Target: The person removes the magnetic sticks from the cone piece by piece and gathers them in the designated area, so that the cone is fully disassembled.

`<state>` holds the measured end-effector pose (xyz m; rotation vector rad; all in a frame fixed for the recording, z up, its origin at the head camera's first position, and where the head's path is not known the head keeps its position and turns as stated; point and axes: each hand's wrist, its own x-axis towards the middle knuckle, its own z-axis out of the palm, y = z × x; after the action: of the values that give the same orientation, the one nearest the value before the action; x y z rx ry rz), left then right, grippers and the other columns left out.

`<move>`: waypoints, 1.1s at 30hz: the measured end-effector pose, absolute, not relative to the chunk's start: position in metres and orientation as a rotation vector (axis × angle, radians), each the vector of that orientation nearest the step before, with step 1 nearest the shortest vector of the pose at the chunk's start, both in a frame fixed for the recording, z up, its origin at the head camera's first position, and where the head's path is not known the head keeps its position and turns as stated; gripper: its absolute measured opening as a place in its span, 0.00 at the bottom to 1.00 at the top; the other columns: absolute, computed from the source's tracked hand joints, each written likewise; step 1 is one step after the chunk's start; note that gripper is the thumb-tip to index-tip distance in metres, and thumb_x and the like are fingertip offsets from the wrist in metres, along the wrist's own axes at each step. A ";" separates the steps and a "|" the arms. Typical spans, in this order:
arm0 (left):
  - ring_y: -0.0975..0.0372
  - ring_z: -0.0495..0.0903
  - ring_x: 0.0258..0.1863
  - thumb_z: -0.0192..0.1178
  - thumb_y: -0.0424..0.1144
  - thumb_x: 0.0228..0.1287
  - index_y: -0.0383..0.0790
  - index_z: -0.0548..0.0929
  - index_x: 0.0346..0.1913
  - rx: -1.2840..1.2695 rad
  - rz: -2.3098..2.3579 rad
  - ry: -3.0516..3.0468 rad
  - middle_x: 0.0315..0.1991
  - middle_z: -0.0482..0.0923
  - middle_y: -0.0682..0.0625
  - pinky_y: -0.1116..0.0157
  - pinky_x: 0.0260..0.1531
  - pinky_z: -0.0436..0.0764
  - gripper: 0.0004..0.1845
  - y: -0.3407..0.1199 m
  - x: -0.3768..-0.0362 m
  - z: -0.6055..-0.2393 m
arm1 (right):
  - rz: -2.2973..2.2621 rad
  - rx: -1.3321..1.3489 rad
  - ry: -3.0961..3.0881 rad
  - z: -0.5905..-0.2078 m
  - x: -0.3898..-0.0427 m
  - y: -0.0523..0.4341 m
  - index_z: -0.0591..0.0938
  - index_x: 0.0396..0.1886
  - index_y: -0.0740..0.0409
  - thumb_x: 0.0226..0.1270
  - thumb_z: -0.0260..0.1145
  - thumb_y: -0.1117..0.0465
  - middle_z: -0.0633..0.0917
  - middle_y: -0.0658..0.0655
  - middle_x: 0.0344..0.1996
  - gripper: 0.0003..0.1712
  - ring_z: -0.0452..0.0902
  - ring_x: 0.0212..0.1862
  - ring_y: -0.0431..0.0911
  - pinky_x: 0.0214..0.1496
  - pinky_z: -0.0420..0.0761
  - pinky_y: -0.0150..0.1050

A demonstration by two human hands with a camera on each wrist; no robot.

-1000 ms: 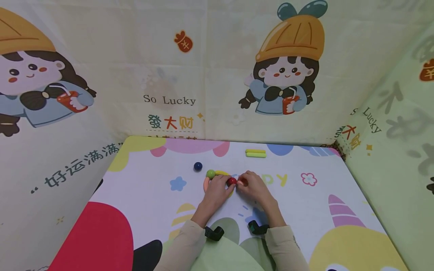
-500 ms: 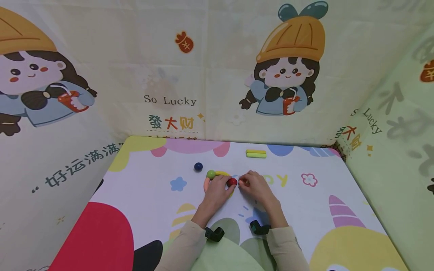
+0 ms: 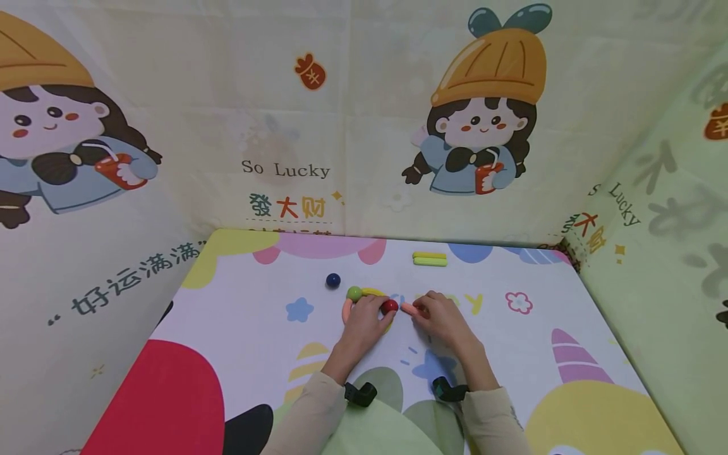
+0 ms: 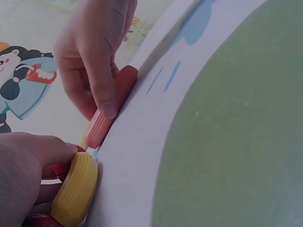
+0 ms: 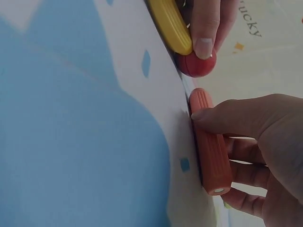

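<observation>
My left hand (image 3: 364, 321) pinches a red ball (image 3: 389, 306) between thumb and fingers. A curved yellow stick (image 5: 171, 26) meets that ball, forming part of a ring partly hidden under the hand. Along the ring also show a green ball (image 3: 354, 293), a curved salmon stick (image 3: 345, 310) and another yellow curved piece (image 3: 373, 291). To the right, my right hand (image 3: 443, 321) grips a straight salmon stick (image 5: 210, 146), thumb on one side and fingers on the other. Its rounded near end points at the red ball across a small gap. A second red piece (image 4: 42, 221) shows low in the left wrist view.
A dark blue ball (image 3: 333, 280) lies behind and left of the ring. Farther back, two straight sticks, yellow (image 3: 429, 255) and light green (image 3: 430, 261), lie side by side. The printed tabletop (image 3: 256, 316) meets patterned cloth walls (image 3: 370, 126) behind and at the sides.
My right hand has drawn back to the right, widening the gap to the red ball; its salmon stick now shows plainly. My left hand stays on the red ball.
</observation>
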<state>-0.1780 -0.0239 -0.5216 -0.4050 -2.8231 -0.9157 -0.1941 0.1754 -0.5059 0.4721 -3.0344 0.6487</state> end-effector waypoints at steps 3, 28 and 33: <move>0.54 0.83 0.50 0.65 0.46 0.67 0.40 0.85 0.56 -0.411 -0.914 -2.815 0.49 0.86 0.45 0.57 0.54 0.83 0.19 -0.025 -0.178 -0.521 | 0.642 0.478 -3.022 -0.504 -0.195 0.178 0.88 0.45 0.57 0.60 0.75 0.57 0.83 0.54 0.36 0.14 0.75 0.37 0.45 0.46 0.81 0.43; 0.55 0.82 0.53 0.65 0.47 0.67 0.41 0.84 0.57 -0.384 -0.951 -2.865 0.51 0.85 0.46 0.57 0.57 0.81 0.20 -0.026 -0.177 -0.515 | 0.460 0.535 -2.922 -0.502 -0.240 0.190 0.89 0.45 0.60 0.65 0.71 0.54 0.87 0.59 0.40 0.15 0.81 0.45 0.54 0.50 0.80 0.53; 0.55 0.82 0.53 0.66 0.47 0.67 0.41 0.85 0.56 -0.392 -0.946 -2.851 0.51 0.86 0.46 0.57 0.57 0.82 0.19 -0.026 -0.176 -0.515 | 0.415 0.510 -2.952 -0.502 -0.248 0.190 0.88 0.47 0.59 0.66 0.70 0.60 0.86 0.60 0.43 0.12 0.80 0.48 0.55 0.53 0.79 0.54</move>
<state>-0.1762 -0.0260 -0.5150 -0.3915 -2.8510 -0.9457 -0.2477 0.1902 -0.5023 0.5100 -2.9522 0.4152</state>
